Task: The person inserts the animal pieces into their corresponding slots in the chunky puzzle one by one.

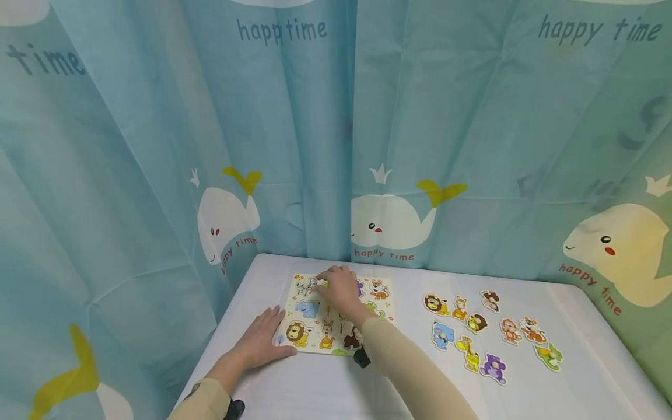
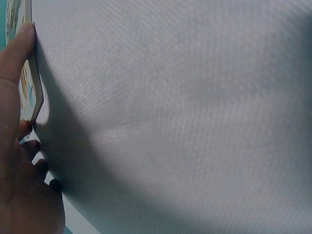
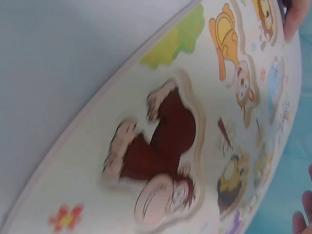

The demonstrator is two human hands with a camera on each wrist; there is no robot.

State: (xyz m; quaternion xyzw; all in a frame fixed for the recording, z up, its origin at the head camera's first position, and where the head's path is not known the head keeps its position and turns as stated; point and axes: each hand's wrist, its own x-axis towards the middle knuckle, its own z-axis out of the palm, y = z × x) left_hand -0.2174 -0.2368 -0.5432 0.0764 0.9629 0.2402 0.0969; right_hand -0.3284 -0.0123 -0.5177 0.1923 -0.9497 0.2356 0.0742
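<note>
A wooden animal puzzle board [image 1: 315, 349] lies flat on the table. My right hand [image 1: 340, 291] reaches over its back row, thumb and forefinger pinching at the zebra piece [image 1: 304, 287] at the back left; its other fingers [image 3: 298, 223] show at the right wrist view's edge. My left hand [image 1: 261, 340] rests at the board's front left corner, fingers relaxed along the left side, thumb [image 2: 25, 36] against the front edge. On the board are a lion [image 1: 296, 333], a kangaroo [image 1: 326, 335], an elephant [image 1: 307, 309] and a gorilla [image 3: 170, 141]. My right hand hides part of the back row.
Right of the board, loose animal pieces lie scattered on the white table [image 1: 420, 385], among them a lion piece [image 1: 436, 304], an elephant piece [image 1: 443, 336], a giraffe piece [image 1: 469, 353] and a crocodile piece [image 1: 548, 356]. A blue whale-print curtain [image 1: 315, 146] hangs behind.
</note>
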